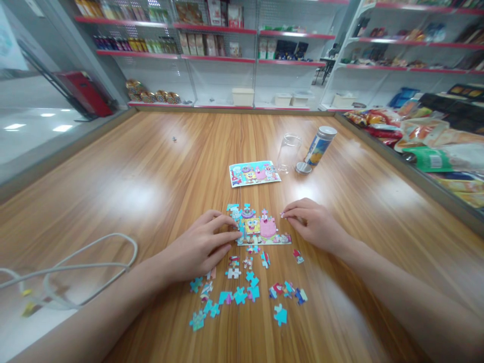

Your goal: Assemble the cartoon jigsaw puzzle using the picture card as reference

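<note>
A partly joined jigsaw puzzle (267, 228) with yellow and pink cartoon figures lies flat on the wooden table. My left hand (206, 242) rests at its left edge, fingers spread and fingertips touching the pieces there. Just right of the puzzle, my right hand (312, 222) pinches a small puzzle piece (282, 215) between thumb and forefinger. Loose light-blue pieces (240, 295) lie scattered nearer to me, with a red and white piece (298, 256) below my right hand. Behind the puzzle lies a printed picture card (255, 174) showing the same figures.
A clear jar (289, 151), a metal lid (303, 168) and a blue can (320, 146) stand behind the card. White cable (91, 267) loops over the table's left side. Snack packets (427, 136) lie beyond the right edge; stocked shelves (215, 58) line the back.
</note>
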Demonstrator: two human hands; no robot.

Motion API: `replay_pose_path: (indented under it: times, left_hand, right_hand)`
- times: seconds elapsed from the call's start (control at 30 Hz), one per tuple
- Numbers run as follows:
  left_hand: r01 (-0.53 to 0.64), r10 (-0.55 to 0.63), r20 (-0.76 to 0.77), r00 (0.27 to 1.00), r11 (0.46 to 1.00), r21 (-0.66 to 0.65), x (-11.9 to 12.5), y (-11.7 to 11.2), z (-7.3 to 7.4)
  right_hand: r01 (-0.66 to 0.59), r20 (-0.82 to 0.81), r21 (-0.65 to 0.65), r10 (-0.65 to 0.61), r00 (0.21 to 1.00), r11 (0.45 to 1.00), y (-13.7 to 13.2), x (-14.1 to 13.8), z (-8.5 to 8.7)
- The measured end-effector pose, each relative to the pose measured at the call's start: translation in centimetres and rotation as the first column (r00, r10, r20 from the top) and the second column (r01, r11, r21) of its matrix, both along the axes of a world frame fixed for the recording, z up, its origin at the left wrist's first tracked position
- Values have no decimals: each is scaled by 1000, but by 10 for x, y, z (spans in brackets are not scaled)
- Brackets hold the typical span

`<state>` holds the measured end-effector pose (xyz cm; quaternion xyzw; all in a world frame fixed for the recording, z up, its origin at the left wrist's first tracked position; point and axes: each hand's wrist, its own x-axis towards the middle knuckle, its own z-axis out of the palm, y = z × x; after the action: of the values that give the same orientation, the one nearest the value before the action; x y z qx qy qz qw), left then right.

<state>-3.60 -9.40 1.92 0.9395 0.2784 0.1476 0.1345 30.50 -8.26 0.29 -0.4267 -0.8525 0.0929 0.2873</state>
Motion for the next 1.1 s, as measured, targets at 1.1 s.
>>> replay_pose_path:
  times: [1.1]
  left_hand:
    - [-292, 296, -82, 952, 955, 47, -16, 12, 2]
  right_hand:
    - [-191, 97, -124, 203, 974, 974, -30, -24, 19]
